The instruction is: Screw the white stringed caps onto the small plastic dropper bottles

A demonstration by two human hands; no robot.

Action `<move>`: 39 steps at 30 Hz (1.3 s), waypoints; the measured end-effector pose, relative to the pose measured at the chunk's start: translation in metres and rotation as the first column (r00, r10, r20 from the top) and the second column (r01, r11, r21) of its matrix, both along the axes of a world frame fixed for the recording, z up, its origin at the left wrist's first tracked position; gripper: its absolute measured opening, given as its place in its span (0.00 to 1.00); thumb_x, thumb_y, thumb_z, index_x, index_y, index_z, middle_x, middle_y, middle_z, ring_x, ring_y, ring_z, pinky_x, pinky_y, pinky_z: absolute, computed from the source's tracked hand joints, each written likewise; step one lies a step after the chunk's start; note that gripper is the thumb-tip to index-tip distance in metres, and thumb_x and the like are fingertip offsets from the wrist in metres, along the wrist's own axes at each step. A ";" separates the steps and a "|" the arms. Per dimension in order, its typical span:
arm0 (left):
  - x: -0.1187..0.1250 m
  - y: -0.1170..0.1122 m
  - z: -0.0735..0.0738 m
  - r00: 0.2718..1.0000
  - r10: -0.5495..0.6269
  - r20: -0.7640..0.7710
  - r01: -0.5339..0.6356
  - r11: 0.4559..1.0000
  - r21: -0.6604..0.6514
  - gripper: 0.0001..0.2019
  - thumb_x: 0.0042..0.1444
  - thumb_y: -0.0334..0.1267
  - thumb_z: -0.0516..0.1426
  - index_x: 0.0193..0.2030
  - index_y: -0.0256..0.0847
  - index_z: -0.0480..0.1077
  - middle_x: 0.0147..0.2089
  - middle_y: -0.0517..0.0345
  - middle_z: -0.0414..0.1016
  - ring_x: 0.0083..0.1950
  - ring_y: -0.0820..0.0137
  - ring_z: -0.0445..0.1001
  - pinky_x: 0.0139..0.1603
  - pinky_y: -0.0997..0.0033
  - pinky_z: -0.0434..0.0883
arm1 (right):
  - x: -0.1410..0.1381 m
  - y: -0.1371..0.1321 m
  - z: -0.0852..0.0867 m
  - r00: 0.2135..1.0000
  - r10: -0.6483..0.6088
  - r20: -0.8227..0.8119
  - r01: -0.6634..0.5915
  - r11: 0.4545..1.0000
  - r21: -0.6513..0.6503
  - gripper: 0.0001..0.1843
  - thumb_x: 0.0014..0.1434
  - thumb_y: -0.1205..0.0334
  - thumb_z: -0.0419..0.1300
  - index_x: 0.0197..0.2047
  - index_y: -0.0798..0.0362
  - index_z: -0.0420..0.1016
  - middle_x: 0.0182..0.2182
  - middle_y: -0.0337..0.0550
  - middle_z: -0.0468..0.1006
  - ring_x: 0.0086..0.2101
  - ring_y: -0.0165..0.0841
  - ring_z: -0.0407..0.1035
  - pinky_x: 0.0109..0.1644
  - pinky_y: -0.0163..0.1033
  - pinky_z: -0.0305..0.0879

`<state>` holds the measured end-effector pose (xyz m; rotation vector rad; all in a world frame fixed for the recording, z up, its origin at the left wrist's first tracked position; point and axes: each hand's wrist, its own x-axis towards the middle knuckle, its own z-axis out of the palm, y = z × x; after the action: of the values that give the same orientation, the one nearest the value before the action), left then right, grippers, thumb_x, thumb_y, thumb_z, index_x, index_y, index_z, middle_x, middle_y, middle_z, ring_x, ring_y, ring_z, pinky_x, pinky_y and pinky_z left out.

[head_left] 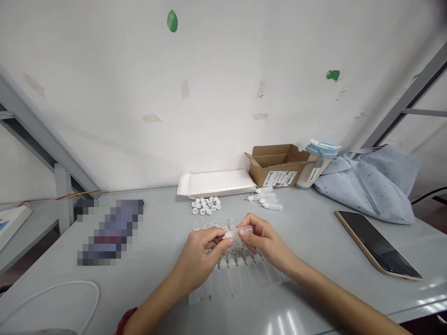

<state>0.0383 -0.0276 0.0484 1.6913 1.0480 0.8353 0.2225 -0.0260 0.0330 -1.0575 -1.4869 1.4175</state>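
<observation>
My left hand point(202, 253) and my right hand point(261, 239) meet above the grey table point(157, 279). Together they pinch a small clear plastic vial point(240, 232); the left fingers sit at its white cap end point(228, 236), the right fingers wrap its body. Just below the hands lies a row of several similar clear vials point(240, 277) side by side. A cluster of loose white caps point(206, 205) lies beyond the hands, and a few more vials point(267, 199) rest further right.
A white flat tray point(216, 184) and an open cardboard box point(275, 165) stand against the wall. A lidded cup point(316, 165), a blue cloth bag point(373, 181) and a phone point(379, 244) are at the right. A white cable point(70, 291) curves at left.
</observation>
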 end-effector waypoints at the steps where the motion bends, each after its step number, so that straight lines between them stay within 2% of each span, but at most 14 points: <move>1: 0.000 0.000 0.001 1.000 -0.006 0.009 0.006 1.000 -0.017 0.12 0.56 0.45 0.55 0.30 0.38 0.72 0.25 0.60 0.69 0.27 0.72 0.68 0.29 0.75 0.67 | 0.000 -0.001 0.001 1.000 -0.001 -0.007 0.001 1.000 0.003 0.19 0.55 0.44 0.58 0.32 0.53 0.62 0.19 0.30 0.59 0.20 0.25 0.54 0.23 0.32 0.53; 4: 0.001 -0.001 0.003 0.997 -0.057 0.051 0.063 0.989 -0.135 0.17 0.58 0.48 0.52 0.26 0.37 0.69 0.22 0.60 0.69 0.24 0.73 0.68 0.27 0.74 0.67 | 0.000 -0.004 0.005 0.999 -0.034 0.036 0.032 0.998 0.057 0.19 0.56 0.45 0.58 0.35 0.52 0.62 0.21 0.31 0.59 0.22 0.25 0.53 0.25 0.32 0.52; 7: 0.000 -0.001 0.002 0.996 -0.062 0.064 0.072 0.982 -0.173 0.20 0.60 0.48 0.49 0.23 0.37 0.66 0.19 0.62 0.66 0.20 0.75 0.66 0.25 0.75 0.65 | 0.000 -0.006 0.007 0.993 -0.049 0.107 0.037 0.993 0.110 0.18 0.57 0.45 0.57 0.36 0.52 0.62 0.22 0.32 0.59 0.23 0.26 0.52 0.26 0.32 0.50; 11: 0.000 -0.001 0.000 0.998 -0.050 0.024 0.053 0.986 -0.158 0.20 0.60 0.48 0.50 0.21 0.38 0.65 0.17 0.62 0.64 0.20 0.75 0.64 0.25 0.76 0.64 | 0.001 -0.004 0.006 0.990 -0.019 0.136 0.001 0.992 0.128 0.18 0.58 0.45 0.56 0.33 0.53 0.62 0.21 0.31 0.58 0.22 0.26 0.51 0.26 0.33 0.48; 15: 0.002 -0.005 -0.002 0.996 -0.087 0.018 0.089 0.985 -0.151 0.16 0.57 0.46 0.53 0.24 0.38 0.68 0.20 0.62 0.65 0.22 0.74 0.65 0.26 0.75 0.65 | 0.000 0.001 0.003 0.998 0.013 0.061 -0.016 0.999 0.035 0.22 0.59 0.43 0.53 0.26 0.52 0.57 0.18 0.31 0.57 0.19 0.24 0.50 0.22 0.32 0.47; 18: 0.005 -0.008 -0.002 0.997 -0.081 -0.011 0.080 0.994 -0.079 0.14 0.56 0.46 0.54 0.26 0.39 0.69 0.23 0.62 0.64 0.23 0.74 0.64 0.25 0.75 0.64 | -0.001 0.003 0.001 0.997 0.005 0.072 -0.003 1.000 -0.030 0.25 0.60 0.42 0.51 0.22 0.52 0.53 0.15 0.30 0.56 0.17 0.23 0.48 0.20 0.31 0.44; 20: 0.006 -0.008 -0.001 0.999 -0.030 -0.026 0.029 0.999 -0.031 0.16 0.56 0.46 0.53 0.22 0.39 0.65 0.22 0.62 0.62 0.23 0.74 0.62 0.24 0.75 0.63 | -0.002 0.002 0.001 0.997 -0.007 0.080 0.009 1.000 -0.022 0.24 0.59 0.41 0.51 0.23 0.52 0.55 0.16 0.30 0.56 0.17 0.23 0.49 0.20 0.31 0.45; 22: 0.005 -0.006 -0.001 1.000 0.027 -0.006 -0.027 0.999 -0.037 0.17 0.56 0.46 0.53 0.20 0.39 0.61 0.20 0.63 0.60 0.22 0.75 0.61 0.24 0.75 0.62 | -0.003 0.000 0.002 0.991 -0.041 0.124 0.034 0.998 0.059 0.20 0.58 0.44 0.54 0.28 0.53 0.62 0.18 0.32 0.60 0.19 0.25 0.53 0.22 0.31 0.49; 24: 0.002 -0.002 -0.001 0.998 0.052 0.030 -0.049 0.994 -0.095 0.18 0.57 0.47 0.52 0.20 0.40 0.61 0.20 0.64 0.59 0.21 0.75 0.60 0.23 0.75 0.61 | -0.003 -0.002 0.003 0.975 -0.078 0.208 0.033 0.977 0.213 0.16 0.58 0.48 0.56 0.35 0.53 0.68 0.23 0.36 0.66 0.24 0.27 0.58 0.26 0.32 0.54; 28: -0.004 0.005 -0.003 0.997 -0.025 0.072 0.037 0.985 -0.171 0.21 0.59 0.48 0.50 0.19 0.39 0.61 0.16 0.65 0.58 0.19 0.76 0.59 0.25 0.74 0.63 | -0.002 -0.005 0.006 0.941 -0.111 0.319 -0.042 0.899 0.436 0.13 0.62 0.53 0.53 0.39 0.53 0.73 0.28 0.41 0.72 0.27 0.30 0.60 0.31 0.35 0.56; 30: -0.005 0.005 -0.003 0.995 -0.082 0.053 0.089 0.986 -0.141 0.21 0.60 0.47 0.49 0.18 0.40 0.59 0.14 0.66 0.56 0.18 0.76 0.57 0.26 0.74 0.63 | -0.001 -0.005 0.006 0.940 -0.105 0.326 -0.053 0.896 0.441 0.15 0.62 0.53 0.52 0.37 0.54 0.73 0.25 0.40 0.70 0.25 0.29 0.59 0.30 0.35 0.55; 33: -0.005 0.003 0.000 0.991 -0.132 -0.032 0.130 0.990 -0.053 0.20 0.60 0.45 0.49 0.19 0.40 0.59 0.16 0.64 0.59 0.20 0.75 0.59 0.25 0.75 0.61 | 0.001 -0.004 0.006 0.950 -0.088 0.298 -0.024 0.936 0.352 0.19 0.62 0.50 0.51 0.28 0.55 0.70 0.20 0.36 0.64 0.22 0.27 0.55 0.26 0.33 0.51; 36: -0.003 -0.001 -0.001 0.976 -0.139 -0.168 0.164 0.976 0.145 0.19 0.60 0.40 0.50 0.18 0.39 0.57 0.18 0.63 0.60 0.23 0.75 0.61 0.27 0.75 0.59 | 0.002 0.000 0.004 0.959 -0.052 0.279 -0.007 0.978 0.207 0.25 0.62 0.47 0.49 0.19 0.53 0.57 0.16 0.32 0.54 0.19 0.24 0.48 0.23 0.32 0.45; 39: -0.001 -0.004 -0.007 0.960 -0.107 -0.258 0.199 0.911 0.362 0.17 0.59 0.34 0.49 0.19 0.39 0.57 0.19 0.63 0.58 0.23 0.75 0.57 0.26 0.74 0.56 | 0.001 0.004 0.000 0.958 -0.031 0.283 -0.004 0.993 0.121 0.27 0.62 0.46 0.47 0.18 0.52 0.51 0.14 0.31 0.50 0.18 0.24 0.45 0.21 0.32 0.42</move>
<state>0.0371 -0.0315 0.0412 2.2213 0.9274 0.7876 0.2234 -0.0219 0.0327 -1.2324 -1.7425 1.1850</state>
